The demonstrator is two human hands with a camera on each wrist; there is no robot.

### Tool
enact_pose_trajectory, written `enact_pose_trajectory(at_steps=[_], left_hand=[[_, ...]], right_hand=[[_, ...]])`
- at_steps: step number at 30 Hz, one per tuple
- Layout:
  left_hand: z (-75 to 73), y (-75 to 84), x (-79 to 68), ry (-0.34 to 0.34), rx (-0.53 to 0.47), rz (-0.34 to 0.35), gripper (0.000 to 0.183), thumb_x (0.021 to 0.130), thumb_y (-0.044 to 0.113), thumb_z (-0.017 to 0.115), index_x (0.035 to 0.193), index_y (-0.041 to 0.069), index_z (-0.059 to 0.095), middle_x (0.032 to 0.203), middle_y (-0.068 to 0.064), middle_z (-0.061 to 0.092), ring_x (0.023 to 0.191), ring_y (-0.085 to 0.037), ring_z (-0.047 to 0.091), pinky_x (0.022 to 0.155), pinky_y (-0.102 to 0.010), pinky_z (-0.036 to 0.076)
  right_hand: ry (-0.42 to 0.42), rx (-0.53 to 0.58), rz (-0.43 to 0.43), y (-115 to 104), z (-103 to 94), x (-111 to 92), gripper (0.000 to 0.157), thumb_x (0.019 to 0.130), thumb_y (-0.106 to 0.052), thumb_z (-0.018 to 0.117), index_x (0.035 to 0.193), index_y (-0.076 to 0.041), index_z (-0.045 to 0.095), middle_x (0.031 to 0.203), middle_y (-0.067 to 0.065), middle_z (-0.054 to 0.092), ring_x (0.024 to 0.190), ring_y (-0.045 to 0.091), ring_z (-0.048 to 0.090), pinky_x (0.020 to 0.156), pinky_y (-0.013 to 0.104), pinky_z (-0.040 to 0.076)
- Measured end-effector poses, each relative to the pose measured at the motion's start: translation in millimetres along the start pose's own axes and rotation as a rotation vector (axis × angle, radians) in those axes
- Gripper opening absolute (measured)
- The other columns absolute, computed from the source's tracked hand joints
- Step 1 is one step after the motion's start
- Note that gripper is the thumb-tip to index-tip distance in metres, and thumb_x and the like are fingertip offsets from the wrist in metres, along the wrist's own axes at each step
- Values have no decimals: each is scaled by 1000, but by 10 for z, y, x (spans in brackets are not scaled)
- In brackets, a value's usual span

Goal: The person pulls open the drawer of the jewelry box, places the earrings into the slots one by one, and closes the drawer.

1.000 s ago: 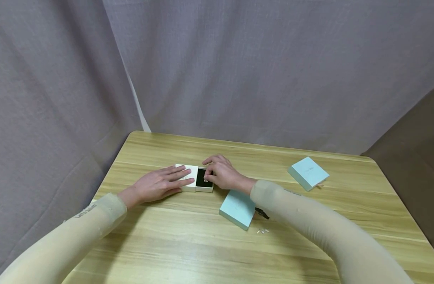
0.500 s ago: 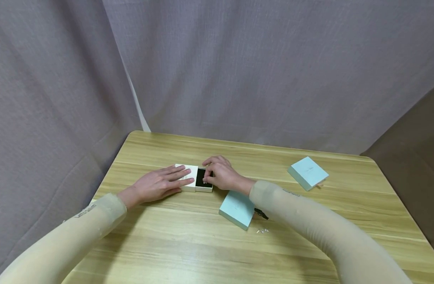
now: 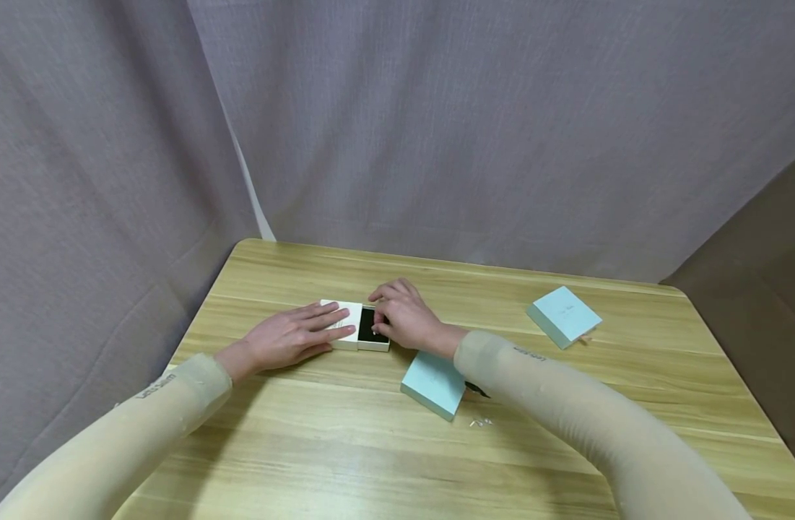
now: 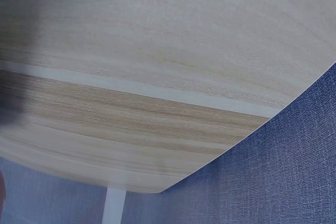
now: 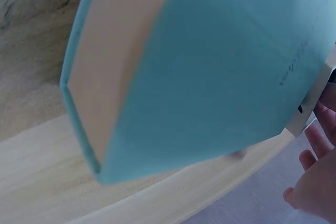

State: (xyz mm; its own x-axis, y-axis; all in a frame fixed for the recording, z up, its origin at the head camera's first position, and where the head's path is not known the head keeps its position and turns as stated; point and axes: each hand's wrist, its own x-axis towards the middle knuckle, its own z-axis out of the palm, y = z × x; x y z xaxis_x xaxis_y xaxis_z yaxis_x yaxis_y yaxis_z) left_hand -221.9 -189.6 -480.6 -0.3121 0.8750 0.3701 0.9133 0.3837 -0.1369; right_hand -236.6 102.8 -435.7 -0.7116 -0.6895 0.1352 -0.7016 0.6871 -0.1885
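Note:
A small white drawer box (image 3: 354, 313) lies on the table with its black-lined tray (image 3: 366, 323) slid partly out to the right. My left hand (image 3: 292, 336) rests flat on the white sleeve, fingers spread. Over the tray, my right hand (image 3: 406, 318) has thumb and index finger together at a tiny shiny piece (image 3: 374, 332), too small to identify. In the right wrist view this hand (image 5: 317, 182) shows at the right edge, behind a large-looking light blue box (image 5: 210, 87). The left wrist view shows mostly bare table and curtain.
A light blue box (image 3: 434, 385) sits just below the right wrist, with a black strip (image 3: 477, 390) beside it. Several tiny shiny pieces (image 3: 481, 422) lie nearby on the wooden table (image 3: 319, 448). Another light blue box (image 3: 565, 315) with a small tab stands at the back right.
My right hand shifts slightly at the black-lined tray, its fingertips staying by the tiny shiny piece. The left hand and the boxes stay in place.

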Motion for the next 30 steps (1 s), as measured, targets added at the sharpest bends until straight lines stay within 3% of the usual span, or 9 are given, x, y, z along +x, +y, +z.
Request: enact_pose_trajectory(at_steps=[7,19,30], left_hand=[[8,6,-2,2,-2,4,57,101,25,75,154,13,60,157,-16,57,143,-35,56,119,-49,47],[9,-3,-10,-1,8,2,56,100,26,75,154,14,60,156,-16,58,143,-35,57,119,-49,46],[6,-4,-23,6,6,2,56,101,25,74,154,14,60,157,-15,57,144,-33,56,120,-48,45]], right_hand=[[11,33,3,-1,-20,-17,23,94,-22,86,76,-16,72,135,9,69,132,32,55,128,60,27],[-1,70,35,70,-298,-103,11,96,-24,84,94,-13,80,140,10,66,137,33,52,130,59,23],[-61,71,65,203,-384,-224,21,94,-22,83,110,-7,82,145,15,63,142,38,47,131,62,18]])
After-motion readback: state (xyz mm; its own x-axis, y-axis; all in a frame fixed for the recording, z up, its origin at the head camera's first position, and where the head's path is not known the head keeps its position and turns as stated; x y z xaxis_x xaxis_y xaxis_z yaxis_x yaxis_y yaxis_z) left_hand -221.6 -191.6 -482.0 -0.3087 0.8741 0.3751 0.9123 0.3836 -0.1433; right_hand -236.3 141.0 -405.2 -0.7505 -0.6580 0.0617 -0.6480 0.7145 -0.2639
